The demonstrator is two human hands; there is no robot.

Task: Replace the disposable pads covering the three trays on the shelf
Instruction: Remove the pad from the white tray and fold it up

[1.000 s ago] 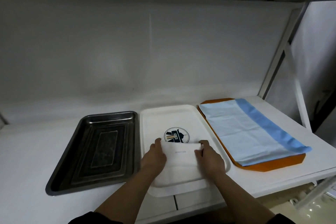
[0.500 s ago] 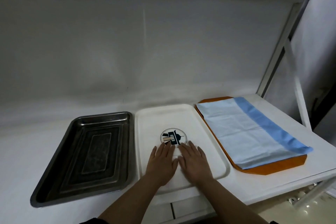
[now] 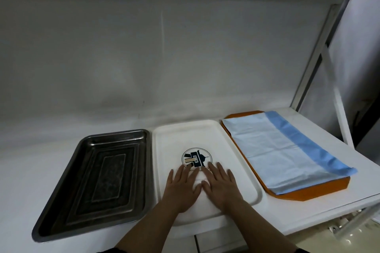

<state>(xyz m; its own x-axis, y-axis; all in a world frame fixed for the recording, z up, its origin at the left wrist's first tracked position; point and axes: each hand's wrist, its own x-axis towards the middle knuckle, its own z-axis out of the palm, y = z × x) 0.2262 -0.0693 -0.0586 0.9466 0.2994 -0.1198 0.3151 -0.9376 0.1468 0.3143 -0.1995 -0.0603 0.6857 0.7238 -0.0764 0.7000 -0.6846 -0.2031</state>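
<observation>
Three trays lie side by side on the white shelf. At the left is a bare steel tray (image 3: 96,178). The white tray (image 3: 170,139) in the middle shows a round dark logo (image 3: 196,157). My left hand (image 3: 182,189) and my right hand (image 3: 221,186) lie flat next to each other on a folded white pad (image 3: 199,178) at the near part of that tray, fingers straight and pointing away from me. Most of the pad is hidden under my palms. On the right, an orange tray (image 3: 296,196) is covered by a light blue pad (image 3: 273,150) with a darker blue edge.
The shelf surface (image 3: 30,150) runs wide to the left of the steel tray. A white back wall (image 3: 164,57) stands behind the trays, and a slanted white frame post (image 3: 312,55) rises at the right. The shelf's front edge is just below my wrists.
One second ago both hands held the folded white pad by its sides over the white tray. They have since come together and flattened on top of it, pressing it down.
</observation>
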